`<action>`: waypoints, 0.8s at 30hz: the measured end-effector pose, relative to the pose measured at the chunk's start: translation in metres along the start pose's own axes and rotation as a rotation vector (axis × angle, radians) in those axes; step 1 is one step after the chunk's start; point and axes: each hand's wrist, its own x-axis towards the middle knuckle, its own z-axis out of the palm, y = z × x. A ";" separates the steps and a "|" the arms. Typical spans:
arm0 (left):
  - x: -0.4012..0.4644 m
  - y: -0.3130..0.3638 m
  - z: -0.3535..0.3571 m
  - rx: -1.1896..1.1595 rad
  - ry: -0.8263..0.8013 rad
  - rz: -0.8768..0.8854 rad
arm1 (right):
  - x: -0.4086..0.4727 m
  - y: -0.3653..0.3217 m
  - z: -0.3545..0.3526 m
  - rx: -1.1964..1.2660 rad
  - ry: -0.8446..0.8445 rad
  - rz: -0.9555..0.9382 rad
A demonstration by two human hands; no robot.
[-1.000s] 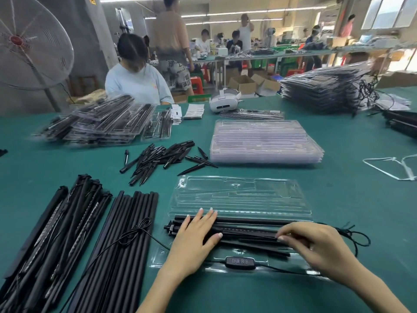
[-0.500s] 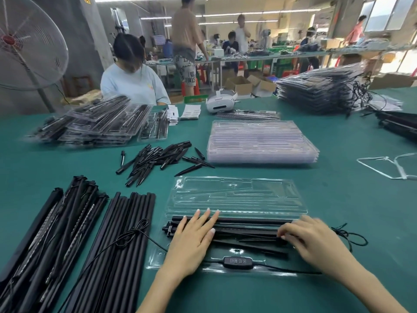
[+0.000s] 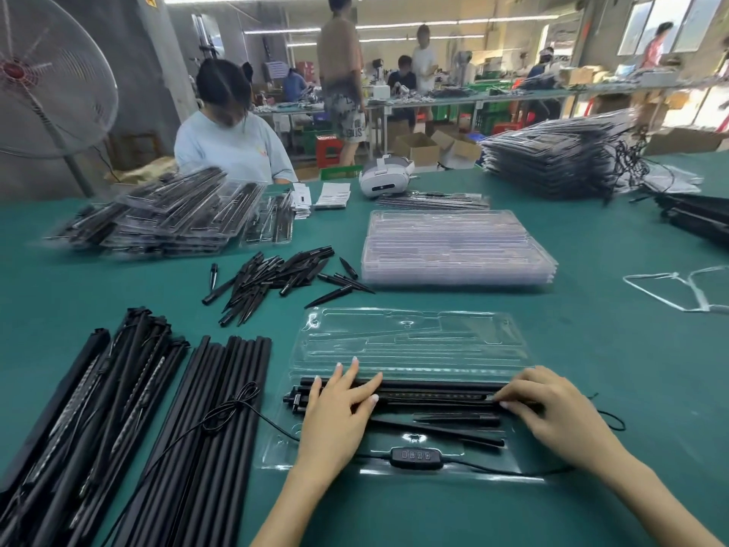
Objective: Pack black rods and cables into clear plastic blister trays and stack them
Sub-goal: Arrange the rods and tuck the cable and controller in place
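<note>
- big pedestal fan (image 3: pixel 47 78) far left, behind the table, red hub in the middle of the cage
- white VR-style headset (image 3: pixel 384 176) sitting on the green table (image 3: pixel 591 349) near the far edge
- couple of white paper slips (image 3: pixel 333 195) just left of the headset
- person in a light blue tee (image 3: pixel 230 146) seated across the table, head down
- white strap loop (image 3: pixel 680 288) lying flat over on the right
- open cardboard boxes (image 3: pixel 436 148) on the floor beyond the table
- more people at long benches in the back, a bit blurry
</note>
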 end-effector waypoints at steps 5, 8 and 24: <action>0.003 0.008 -0.001 -0.139 0.119 -0.024 | 0.004 0.008 0.000 -0.023 -0.012 0.029; 0.001 0.007 -0.002 0.045 0.039 0.037 | 0.004 0.004 0.001 -0.182 0.020 -0.114; -0.019 0.019 -0.001 0.510 -0.191 0.131 | -0.050 0.073 -0.048 0.120 -0.116 0.089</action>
